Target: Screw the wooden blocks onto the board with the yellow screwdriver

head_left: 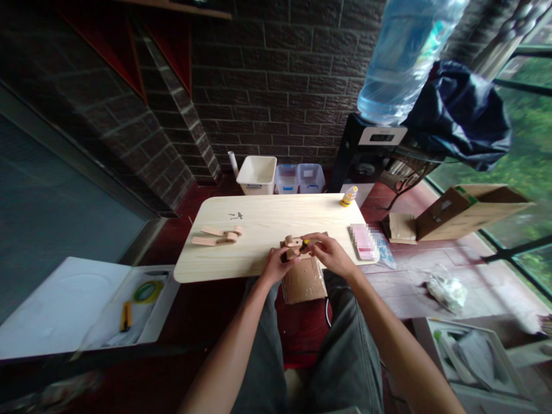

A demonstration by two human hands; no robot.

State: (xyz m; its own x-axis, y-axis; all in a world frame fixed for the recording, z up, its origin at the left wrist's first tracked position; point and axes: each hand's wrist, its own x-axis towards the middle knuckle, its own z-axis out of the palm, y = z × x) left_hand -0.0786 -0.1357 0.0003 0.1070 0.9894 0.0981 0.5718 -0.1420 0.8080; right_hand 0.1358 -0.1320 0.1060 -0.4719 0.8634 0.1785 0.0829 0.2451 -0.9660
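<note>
Close to the front edge of the table, my left hand [275,265] is closed around a small light-wood piece [292,253] with a rounded end. My right hand [328,253] pinches a short yellow-and-black tool [305,245] that looks like a screwdriver, held against the wood; its tip is hidden. Another rounded wooden part [289,240] sits just behind. Under the hands, a piece of cardboard [304,282] hangs over the table edge toward my lap. Two more wooden pieces, a curved-ended one [213,239] and its neighbour [215,231], lie to the left.
On the pale table [267,213] are small dark metal bits [236,216], a yellow-capped bottle [349,196] and a pink packet [363,241]. Plastic bins [257,172] stand behind it. An open white box [146,305] is at left, a cardboard box [457,213] at right.
</note>
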